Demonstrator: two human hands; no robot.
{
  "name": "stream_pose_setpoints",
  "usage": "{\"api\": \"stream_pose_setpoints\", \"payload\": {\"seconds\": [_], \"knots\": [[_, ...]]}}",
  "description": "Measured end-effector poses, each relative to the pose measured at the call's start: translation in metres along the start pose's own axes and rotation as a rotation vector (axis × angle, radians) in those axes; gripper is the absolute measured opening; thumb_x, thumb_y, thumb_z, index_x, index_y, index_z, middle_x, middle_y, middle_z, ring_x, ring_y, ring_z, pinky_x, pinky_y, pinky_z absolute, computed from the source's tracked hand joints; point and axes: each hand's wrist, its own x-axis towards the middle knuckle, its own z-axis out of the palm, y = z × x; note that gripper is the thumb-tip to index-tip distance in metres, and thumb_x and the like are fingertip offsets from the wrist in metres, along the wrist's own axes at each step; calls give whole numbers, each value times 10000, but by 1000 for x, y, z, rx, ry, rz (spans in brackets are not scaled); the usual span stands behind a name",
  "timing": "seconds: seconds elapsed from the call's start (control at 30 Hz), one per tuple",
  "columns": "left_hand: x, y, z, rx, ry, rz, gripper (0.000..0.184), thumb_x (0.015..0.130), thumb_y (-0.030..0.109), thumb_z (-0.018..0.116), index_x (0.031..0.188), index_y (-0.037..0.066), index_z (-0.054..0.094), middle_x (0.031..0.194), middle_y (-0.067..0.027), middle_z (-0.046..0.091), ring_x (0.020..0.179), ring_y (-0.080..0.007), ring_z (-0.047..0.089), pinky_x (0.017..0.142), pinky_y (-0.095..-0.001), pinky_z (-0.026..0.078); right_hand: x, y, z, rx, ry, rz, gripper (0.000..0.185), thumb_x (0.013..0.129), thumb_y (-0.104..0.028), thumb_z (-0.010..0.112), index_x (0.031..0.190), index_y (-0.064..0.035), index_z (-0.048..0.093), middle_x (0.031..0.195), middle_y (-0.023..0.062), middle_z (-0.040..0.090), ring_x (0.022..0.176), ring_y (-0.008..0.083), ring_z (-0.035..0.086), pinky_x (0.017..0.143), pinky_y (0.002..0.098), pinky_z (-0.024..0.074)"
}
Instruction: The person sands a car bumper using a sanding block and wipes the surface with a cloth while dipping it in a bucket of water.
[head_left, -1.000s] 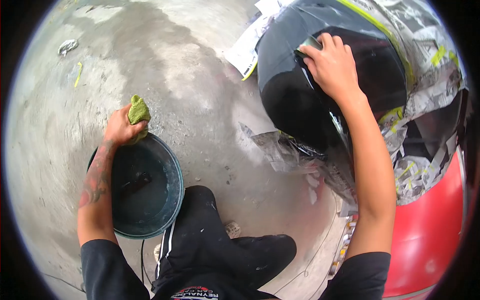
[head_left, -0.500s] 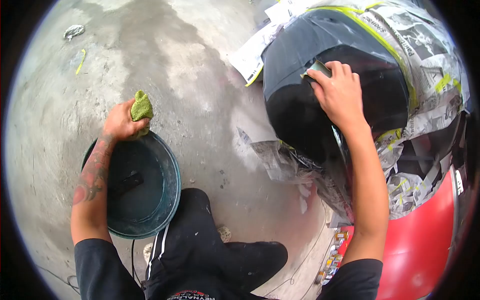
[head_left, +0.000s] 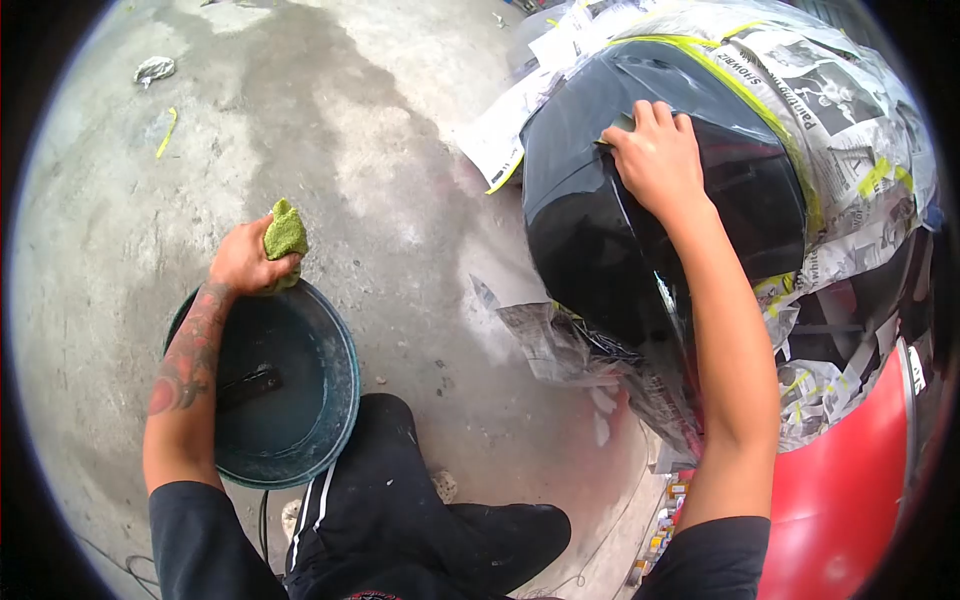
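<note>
Pinching a green pad [head_left: 623,122], probably light, bendy and best held by its edges, against the slick-looking black panel [head_left: 745,190] beneath, the right hand [head_left: 658,160] sits well apart from the left hand [head_left: 243,260], wrapped round a soft-looking cloth [head_left: 286,230].

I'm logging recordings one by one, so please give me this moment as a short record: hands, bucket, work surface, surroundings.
Left hand: grips a green cloth at the rim of the bucket
Right hand: holds a small greenish pad on the dark panel
Bucket: contains liquid and a dark object
Dark panel: glossy, bordered by newspaper and yellow tape
Nearby: red panel, lower right
Floor: concrete, with darker patches
</note>
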Motion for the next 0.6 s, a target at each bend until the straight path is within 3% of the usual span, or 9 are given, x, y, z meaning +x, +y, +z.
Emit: {"api": "stream_pose_setpoints", "payload": {"seconds": [0.07, 0.23, 0.37, 0.6], "knots": [[0, 0, -2, -4, 10, 5, 441, 776, 303, 807, 1135, 64, 712, 995, -205, 766, 966, -404, 743, 868, -478, 576, 5, 2, 7, -86, 18, -21, 187, 922, -191, 654, 1011, -198, 818, 1080, 124, 648, 1126, 293, 612, 938, 442, 469], [3, -3, 0, 21, -18, -6, 475, 787, 347, 813, 1180, 96, 722, 1028, -220, 765, 987, -436, 727, 877, -505, 578, -4, 6, -18, 103, -162, -42, 237, 943, -230, 653, 1099, -206, 830, 1111, 128, 667, 1143, 296, 615, 932, 464, 488], [4, -5, 1, 15, -5, 20, 468, 788, 344, 810, 1170, 91, 717, 1022, -221, 762, 985, -439, 725, 871, -508, 575, 16, 2, 8, -43, -90, -38, 265, 898, -216, 678, 1110, -217, 838, 1107, 133, 689, 1153, 305, 626, 943, 457, 497], [2, 5, -1, -7, -19, -13, 450, 790, 337, 807, 1150, 86, 713, 1007, -219, 762, 976, -436, 726, 866, -509, 573, -16, 7, -42, 185, -217, -79, 308, 822, -209, 759, 1120, -227, 837, 1135, 102, 684, 1158, 289, 622, 953, 440, 495]]}}
